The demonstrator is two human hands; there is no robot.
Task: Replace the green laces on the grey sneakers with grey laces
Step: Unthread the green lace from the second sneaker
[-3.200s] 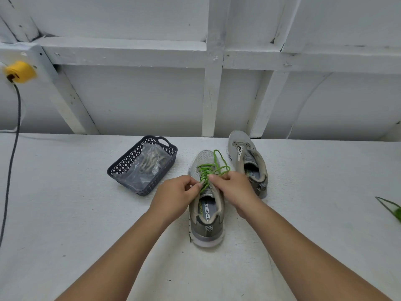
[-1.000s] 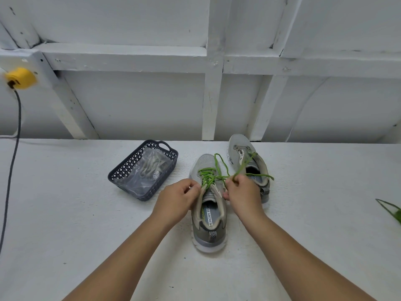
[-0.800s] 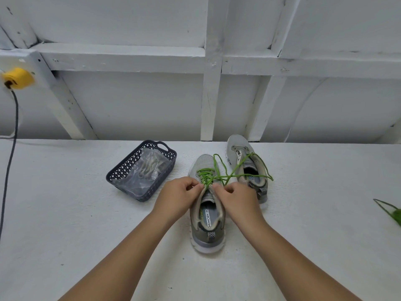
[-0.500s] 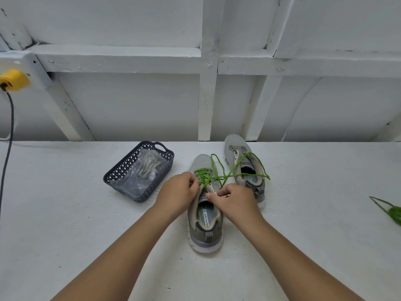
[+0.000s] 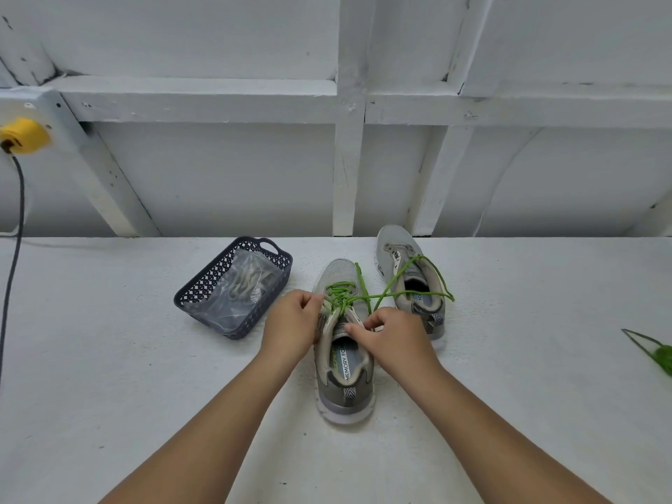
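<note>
A grey sneaker (image 5: 343,391) stands in front of me on the white table, toe pointing away, with a green lace (image 5: 340,292) still crossed through its front eyelets. My left hand (image 5: 291,327) grips the shoe's left side at the eyelets. My right hand (image 5: 392,338) pinches the green lace at the right eyelets; its loose ends trail over the second grey sneaker (image 5: 409,271), which has no lace and sits behind and to the right. Grey laces (image 5: 247,280) lie in a clear bag inside the basket.
A dark perforated basket (image 5: 203,285) stands left of the shoes. Another green lace (image 5: 654,349) lies at the table's right edge. A yellow plug (image 5: 23,136) with a dark cord (image 5: 14,241) hangs at the far left. A white framed wall (image 5: 345,176) borders the table's back.
The bow came undone and the lace ends now trail right across the second sneaker. My right hand has dropped back from the lace ends to the shoe's right eyelets.
</note>
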